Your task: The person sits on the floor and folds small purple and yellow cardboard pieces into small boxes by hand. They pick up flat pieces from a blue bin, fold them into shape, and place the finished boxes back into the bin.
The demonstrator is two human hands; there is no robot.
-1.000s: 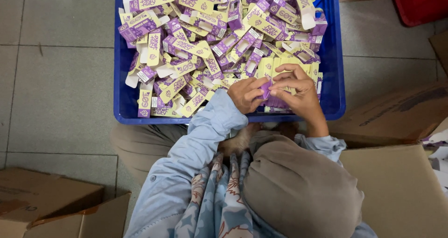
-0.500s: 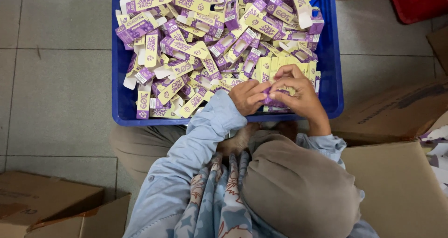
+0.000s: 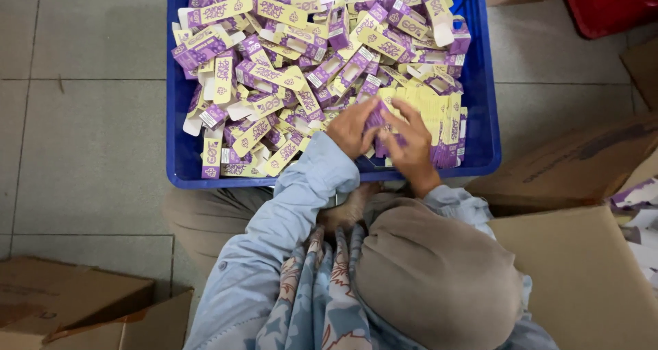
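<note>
Blue crate [image 3: 490, 82] lower in view, hands [image 3: 384, 134] unmoved.

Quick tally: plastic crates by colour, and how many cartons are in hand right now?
Blue crate: 1
Red crate: 1
Purple carton, held between left hand and right hand: 1
Total: 3
Loose cartons in the blue crate: too many to count.

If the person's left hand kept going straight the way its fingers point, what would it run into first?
The left hand points up and right at the purple carton both hands hold; beyond lies the loose pile in the blue crate. Depth is unclear.
</note>
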